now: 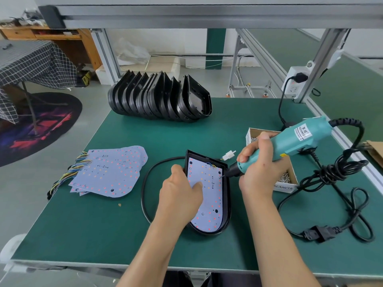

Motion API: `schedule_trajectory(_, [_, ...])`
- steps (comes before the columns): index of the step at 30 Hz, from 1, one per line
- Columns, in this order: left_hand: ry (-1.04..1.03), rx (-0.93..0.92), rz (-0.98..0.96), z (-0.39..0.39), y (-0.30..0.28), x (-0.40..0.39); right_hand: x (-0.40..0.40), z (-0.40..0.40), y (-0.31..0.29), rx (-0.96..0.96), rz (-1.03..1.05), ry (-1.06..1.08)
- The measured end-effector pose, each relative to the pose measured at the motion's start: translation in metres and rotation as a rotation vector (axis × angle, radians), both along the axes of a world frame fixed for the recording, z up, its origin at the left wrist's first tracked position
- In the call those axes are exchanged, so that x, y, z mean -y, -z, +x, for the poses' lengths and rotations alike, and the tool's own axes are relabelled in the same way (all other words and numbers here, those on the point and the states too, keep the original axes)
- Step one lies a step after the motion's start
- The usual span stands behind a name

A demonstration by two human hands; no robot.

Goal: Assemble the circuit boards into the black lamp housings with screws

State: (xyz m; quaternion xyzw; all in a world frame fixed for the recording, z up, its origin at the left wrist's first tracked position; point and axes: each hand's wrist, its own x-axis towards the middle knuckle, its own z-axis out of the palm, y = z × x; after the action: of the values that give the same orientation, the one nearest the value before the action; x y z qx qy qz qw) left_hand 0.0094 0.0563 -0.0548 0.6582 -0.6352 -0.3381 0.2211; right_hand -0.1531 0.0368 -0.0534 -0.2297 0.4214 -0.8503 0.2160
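Observation:
A black lamp housing (227, 206) lies flat near the table's middle with a white circuit board (210, 195) seated inside it. My left hand (180, 195) holds the housing's left edge, thumb pressing on the board. My right hand (256, 162) grips a teal electric screwdriver (298, 137); its bit tip (221, 176) touches the board near the right rim. A stack of loose circuit boards (112, 172) with coloured wires lies to the left. A row of empty black housings (159, 98) stands at the back.
A cardboard box of screws (287, 177) sits just right of the housing, partly behind my right hand. The screwdriver's black cord and plug (319, 233) coil at the right. A black cable (145, 189) loops left of the housing. A power strip (295, 81) hangs on the frame.

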Motion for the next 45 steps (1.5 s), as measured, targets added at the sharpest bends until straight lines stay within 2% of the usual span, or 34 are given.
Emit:
schedule_trajectory(5, [-0.008, -0.007, 0.007, 0.000, 0.000, 0.000, 0.001, -0.001, 0.003, 0.039, 0.018, 0.002])
schedule_trajectory(30, [-0.001, -0.015, -0.013, -0.001, 0.002, -0.001, -0.002, -0.006, 0.003, -0.029, -0.035, -0.067])
schedule_trajectory(38, [-0.012, -0.039, 0.018, 0.003, 0.006, -0.001, -0.020, -0.015, -0.025, -0.205, -0.038, -0.169])
schedule_trajectory(41, [-0.038, -0.037, 0.002, 0.007, 0.005, -0.003, -0.029, -0.020, -0.047, -0.145, 0.086, -0.263])
schedule_trajectory(43, [-0.048, -0.035, -0.013, 0.011, 0.005, -0.004, -0.041, -0.023, -0.053, -0.175, 0.321, -0.351])
schedule_trajectory(45, [-0.052, -0.038, -0.009, 0.017, 0.005, -0.005, -0.061, -0.022, -0.048, -0.305, 0.582, -0.460])
